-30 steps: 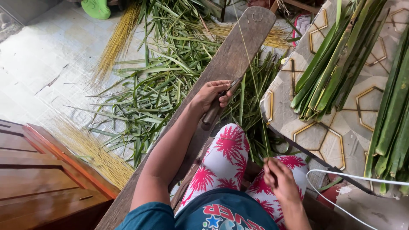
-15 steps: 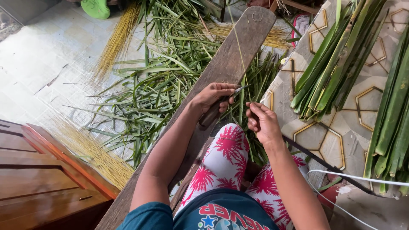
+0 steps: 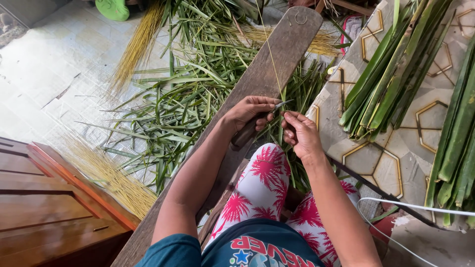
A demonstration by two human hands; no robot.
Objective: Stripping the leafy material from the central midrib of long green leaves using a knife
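A left hand grips the dark wooden handle of a small knife, fingers wrapped fully around it, the thin blade jutting toward the right hand, which sits just beside it. The right hand's fingertips are pinched shut on a thin pale leaf rib that runs in a taut line away from both hands and beyond the top of the frame. The blade tip meets the rib right at the pinch.

Under the left hand and forearm lies a long, weathered wooden plank, slanting away from the person, with a metal ring fixed near its far rounded end. Below the hands, the person's knees show in white trousers with a red palm print.

To the right of the right hand stands a tabletop covered in a cloth of gold hexagon outlines, bearing bundles of long green palm leaves. A white cable loops across its near corner.

To the left of the plank, stripped green leaf blades lie strewn over a pale tiled floor, with sheaves of yellow ribs among them. A reddish wooden panelled door fills the near left corner, and a green sandal lies at the far edge.
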